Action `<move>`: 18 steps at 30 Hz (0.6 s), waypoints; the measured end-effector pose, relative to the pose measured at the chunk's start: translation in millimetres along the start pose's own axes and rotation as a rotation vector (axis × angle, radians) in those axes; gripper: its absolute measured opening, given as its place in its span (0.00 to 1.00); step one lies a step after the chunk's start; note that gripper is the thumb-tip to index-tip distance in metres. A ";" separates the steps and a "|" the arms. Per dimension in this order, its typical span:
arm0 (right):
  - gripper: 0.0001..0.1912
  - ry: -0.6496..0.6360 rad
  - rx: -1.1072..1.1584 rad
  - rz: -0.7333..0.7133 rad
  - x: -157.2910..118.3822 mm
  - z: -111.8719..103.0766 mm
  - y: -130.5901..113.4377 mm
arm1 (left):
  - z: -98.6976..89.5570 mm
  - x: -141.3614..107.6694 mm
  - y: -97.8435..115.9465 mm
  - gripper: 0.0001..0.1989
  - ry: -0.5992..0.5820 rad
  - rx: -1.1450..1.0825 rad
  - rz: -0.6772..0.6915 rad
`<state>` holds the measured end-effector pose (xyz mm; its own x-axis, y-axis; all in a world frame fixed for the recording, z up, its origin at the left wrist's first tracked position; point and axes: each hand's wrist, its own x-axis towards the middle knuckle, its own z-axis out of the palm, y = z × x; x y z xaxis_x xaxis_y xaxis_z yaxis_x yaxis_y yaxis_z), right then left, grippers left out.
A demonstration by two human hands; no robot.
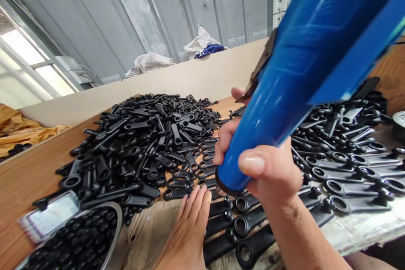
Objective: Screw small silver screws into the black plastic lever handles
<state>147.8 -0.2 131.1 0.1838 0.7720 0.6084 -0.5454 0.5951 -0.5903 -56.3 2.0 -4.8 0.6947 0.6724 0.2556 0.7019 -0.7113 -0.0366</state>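
Note:
My right hand (268, 168) is wrapped round the lower part of a thick, glossy blue tube-shaped tool (284, 88). The tool slants down to the left, and its dark-rimmed end is close above rows of black lever-like parts (218, 219), each with a ring at one end. I cannot make out what kind of tool it is. Below and left of that end lies my left hand (190, 228), fingers stretched out flat, its tips at the edge of the laid-out parts. A thin brownish flap (259, 67) shows behind the tool.
A large heap of similar black parts (136, 143) covers the table's left side; more rows (354, 185) lie at right. A metal-rimmed bowl (118, 223) holds small black pieces, beside a clear plastic case (50, 215). White sacks (150, 63) rest behind a pale board (205, 71).

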 end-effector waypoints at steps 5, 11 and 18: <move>0.18 -0.008 -0.108 0.006 -5.2 -9.5 -27.5 | -0.5 30.8 -5.0 0.72 -0.222 -0.082 0.087; 0.11 0.080 -0.279 0.019 -9.7 -37.0 -46.3 | -3.7 34.2 -3.6 0.75 -0.251 -0.025 0.152; 0.13 0.227 -0.469 0.020 -3.0 -85.6 -37.0 | -8.0 17.1 4.3 0.43 0.223 0.211 0.196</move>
<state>237.4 -5.3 105.7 0.3781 0.7821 0.4953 -0.1349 0.5759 -0.8063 -42.6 8.8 7.2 0.7844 0.4495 0.4273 0.5917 -0.7490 -0.2982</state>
